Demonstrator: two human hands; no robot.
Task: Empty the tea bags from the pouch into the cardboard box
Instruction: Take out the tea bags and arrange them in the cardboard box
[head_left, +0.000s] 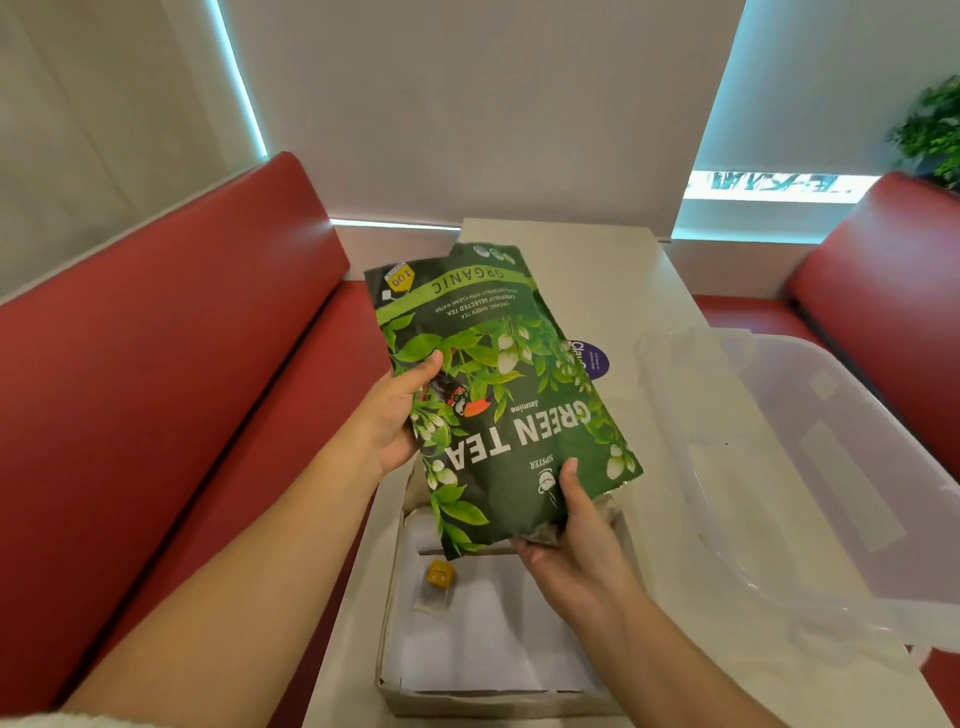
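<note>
**Left hand (392, 421) and right hand (576, 545) grip the pouch (498, 395)**

Bare forearms reach forward, converging. Left thumb lies across the side edge; right thumb presses near the lower end, palm cupped beneath. Other fingers are hidden behind.

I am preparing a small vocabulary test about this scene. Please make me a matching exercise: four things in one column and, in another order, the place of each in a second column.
Things
1. green tea pouch
2. tea bag with yellow tag
3. clear plastic container
4. purple round label

Places
A. on the table, right of the cardboard box
B. held upside down by the left hand and the right hand
C. partly hidden behind the pouch
D. inside the cardboard box

Pairs: 1-B, 2-D, 3-A, 4-C
</note>
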